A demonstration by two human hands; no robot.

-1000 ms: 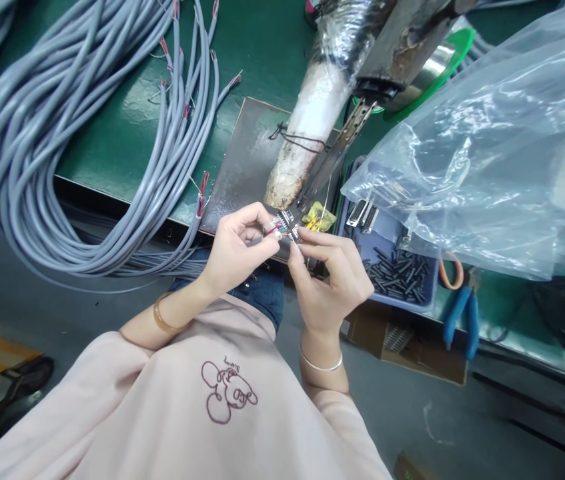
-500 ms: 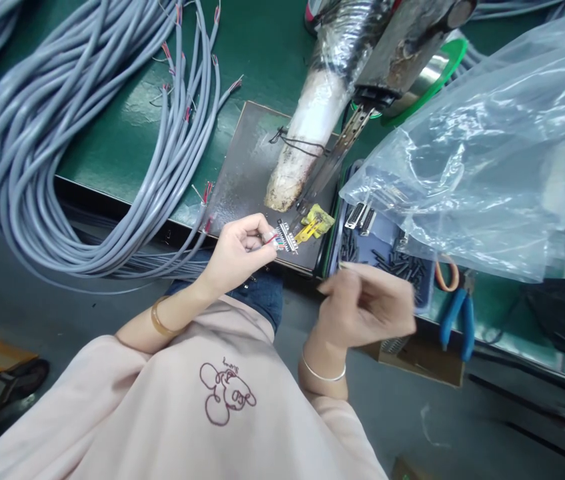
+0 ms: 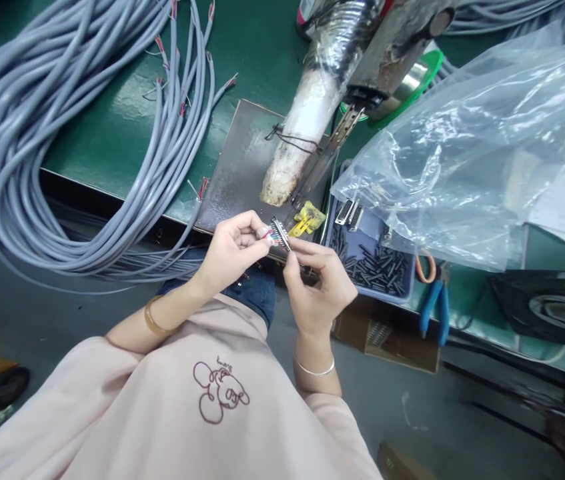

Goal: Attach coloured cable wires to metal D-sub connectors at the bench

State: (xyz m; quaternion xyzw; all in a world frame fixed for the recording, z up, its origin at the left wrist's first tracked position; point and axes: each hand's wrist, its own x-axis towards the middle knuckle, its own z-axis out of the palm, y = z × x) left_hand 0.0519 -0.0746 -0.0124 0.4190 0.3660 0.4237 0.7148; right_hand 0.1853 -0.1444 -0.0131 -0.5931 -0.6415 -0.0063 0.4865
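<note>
Bench (image 3: pixel 257 57), green, carries everything here. Grey cables (image 3: pixel 12 153) loop over its left side, and a clear bag (image 3: pixel 452 173) slumps across the right. Between them a wrapped tube (image 3: pixel 305 113) slants down over a dark board (image 3: pixel 232 160). A blue tray (image 3: pixel 377 293) of small black pieces sits right of the board, partly under the bag. The left hand (image 3: pixel 229 250) has thumb and fingers pinched on wires; the right hand (image 3: pixel 319 287) brings thumb and fingertips to the connector's near end, though whether they clamp it or only touch, I cannot tell. Pliers (image 3: pixel 435 307) lie right of the tray. The connector (image 3: pixel 281 235) is between the hands, tilted, at the board's front edge, near a yellow clip (image 3: pixel 302 225). Coloured wires (image 3: pixel 269 233) meet its pin side. The step looks like matching wires to pins; it would call for a steady left pinch and fine right-hand placement.
</note>
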